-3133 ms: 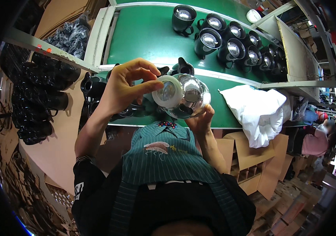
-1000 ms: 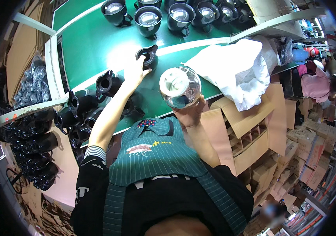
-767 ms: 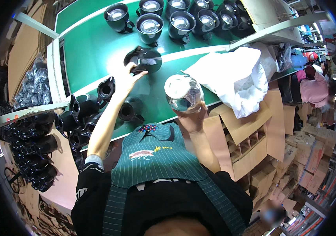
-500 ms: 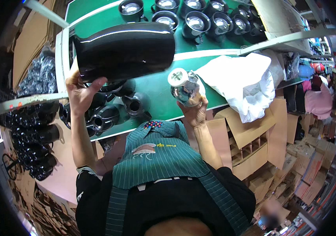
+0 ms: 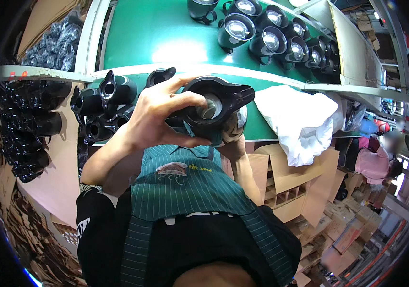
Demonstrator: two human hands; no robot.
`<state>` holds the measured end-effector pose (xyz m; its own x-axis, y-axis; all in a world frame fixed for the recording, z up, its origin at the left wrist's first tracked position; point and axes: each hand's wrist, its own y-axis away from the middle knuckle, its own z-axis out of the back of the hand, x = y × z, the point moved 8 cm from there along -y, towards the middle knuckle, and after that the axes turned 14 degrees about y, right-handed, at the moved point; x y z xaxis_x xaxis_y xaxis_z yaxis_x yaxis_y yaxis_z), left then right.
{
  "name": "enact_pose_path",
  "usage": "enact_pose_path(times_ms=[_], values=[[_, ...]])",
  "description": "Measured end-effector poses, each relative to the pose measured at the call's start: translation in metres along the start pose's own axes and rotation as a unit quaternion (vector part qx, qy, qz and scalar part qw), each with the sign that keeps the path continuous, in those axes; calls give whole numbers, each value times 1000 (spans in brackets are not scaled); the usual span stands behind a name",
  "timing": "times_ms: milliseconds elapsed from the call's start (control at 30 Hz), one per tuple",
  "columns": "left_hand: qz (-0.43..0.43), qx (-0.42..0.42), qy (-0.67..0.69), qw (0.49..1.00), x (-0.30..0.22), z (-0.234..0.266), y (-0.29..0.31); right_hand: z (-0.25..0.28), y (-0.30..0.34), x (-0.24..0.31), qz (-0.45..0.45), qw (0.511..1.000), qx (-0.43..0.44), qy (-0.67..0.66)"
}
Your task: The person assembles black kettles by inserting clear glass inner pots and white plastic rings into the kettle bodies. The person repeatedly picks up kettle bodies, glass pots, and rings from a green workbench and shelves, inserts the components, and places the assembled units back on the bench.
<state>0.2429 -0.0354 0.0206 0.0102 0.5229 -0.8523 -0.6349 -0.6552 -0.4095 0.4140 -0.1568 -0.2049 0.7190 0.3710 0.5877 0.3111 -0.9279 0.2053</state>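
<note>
Close in front of my apron, a glossy black jug shell is tilted with its round opening facing up and its pointed spout to the right. My left hand is wrapped around its left side, the fingers over the rim and the thumb below. Inside the opening, a pale round glass neck shows. Behind the shell, my right hand is partly hidden, its fingers curled around a shiny silver glass liner, of which only a strip is visible. How deep the liner sits cannot be seen.
More black jug shells stand on the green bench at left. On the raised green shelf are several black jugs with silver interiors. A white bag lies at right, above an open divided carton. Black jugs crowd the far left.
The black shell has come down and rightward, turning from lying sideways to opening-up. The silver liner, formerly apart in my right hand, now meets the shell and is largely covered by it.
</note>
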Motion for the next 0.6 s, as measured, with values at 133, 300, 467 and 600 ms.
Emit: enact_pose_path(times_ms=[133,300,467,600], values=[[-9,30,32,999,5,8,5,-10,8,1,-14,996,27,-88],[-35,34,74,996,-1,22,1,21,7,1,1,867,-68,493],[-39,1,66,997,-5,26,2,16,-9,16,35,972,-81,216],[-8,-23,59,998,-8,26,2,8,-18,26,47,986,-81,138]])
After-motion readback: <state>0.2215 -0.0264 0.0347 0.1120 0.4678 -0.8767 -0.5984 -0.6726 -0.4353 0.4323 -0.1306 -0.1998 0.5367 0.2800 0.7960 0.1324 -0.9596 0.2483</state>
